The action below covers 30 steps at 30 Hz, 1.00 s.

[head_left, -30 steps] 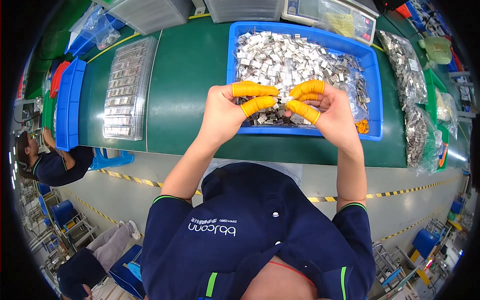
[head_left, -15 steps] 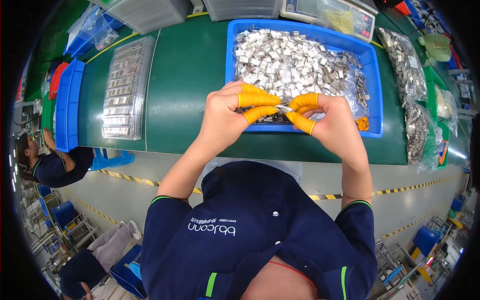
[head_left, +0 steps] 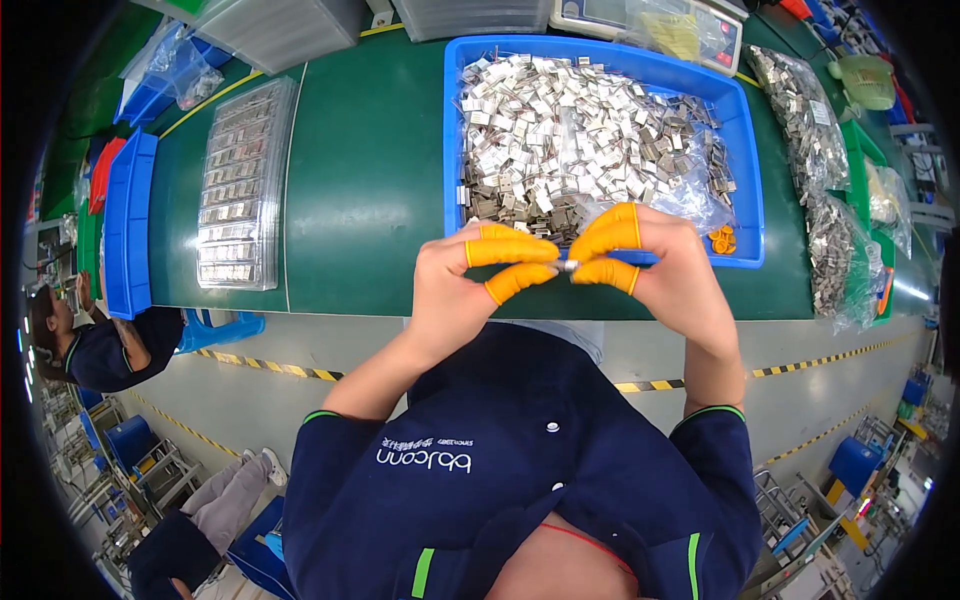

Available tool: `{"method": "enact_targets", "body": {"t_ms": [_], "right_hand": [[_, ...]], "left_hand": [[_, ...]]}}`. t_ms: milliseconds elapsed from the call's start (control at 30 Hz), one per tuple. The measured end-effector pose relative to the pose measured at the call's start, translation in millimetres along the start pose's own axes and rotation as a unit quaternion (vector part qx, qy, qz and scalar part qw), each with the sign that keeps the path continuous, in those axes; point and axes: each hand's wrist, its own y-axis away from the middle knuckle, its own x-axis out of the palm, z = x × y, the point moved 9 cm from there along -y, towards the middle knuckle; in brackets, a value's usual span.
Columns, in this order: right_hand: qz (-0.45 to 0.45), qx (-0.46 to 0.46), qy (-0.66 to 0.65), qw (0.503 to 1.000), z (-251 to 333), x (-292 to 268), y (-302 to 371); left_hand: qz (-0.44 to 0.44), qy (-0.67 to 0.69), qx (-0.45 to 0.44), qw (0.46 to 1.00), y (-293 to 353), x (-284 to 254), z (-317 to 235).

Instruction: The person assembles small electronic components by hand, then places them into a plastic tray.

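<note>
My left hand (head_left: 462,285) and my right hand (head_left: 668,260) meet just in front of the blue tray, over the green table's near edge. Yellow finger cots cover thumb and forefinger on both. Between the fingertips I pinch a small silvery metal part (head_left: 566,266), held from both sides; the fingers hide most of it. Beyond them, the blue tray (head_left: 754,150) holds a heap of small metal connector shells (head_left: 570,130). A clear plastic bag (head_left: 690,190) and some spare orange-yellow finger cots (head_left: 722,239) lie in its right part.
Left on the green table (head_left: 350,180) lies a clear blister tray (head_left: 238,190) with rows of metal parts, beside a blue bin (head_left: 130,225). Bags of metal parts (head_left: 800,110) lie right. A scale (head_left: 720,45) and plastic boxes (head_left: 285,35) stand behind. A co-worker (head_left: 120,350) sits far left.
Both hands have drawn back from over the tray toward me, pinching the small metal part between them. More of the heap's near side now shows.
</note>
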Motion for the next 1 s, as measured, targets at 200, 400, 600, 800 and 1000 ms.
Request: {"method": "enact_targets", "body": {"t_ms": [200,400,600,800,1000], "right_hand": [[0.020,0.149,-0.402,0.903,-27.4,37.2,18.8],[-0.063,0.036,-0.291,0.954,-11.4,23.2,16.0],[-0.226,0.020,-0.022,0.974,7.7,-6.7,15.3],[-0.365,0.005,-0.054,0.929,-34.1,-69.1,12.1],[-0.240,-0.070,0.240,0.938,-26.8,-45.6,-24.5]], "left_hand": [[0.054,0.264,-0.172,0.947,21.2,16.7,32.5],[0.059,0.339,-0.184,0.920,14.1,20.4,24.4],[-0.026,0.286,-0.180,0.941,-16.6,12.6,27.9],[0.057,-0.019,-0.133,0.989,-64.9,-2.8,30.3],[0.192,-0.369,0.040,0.909,-66.7,25.9,41.2]]}}
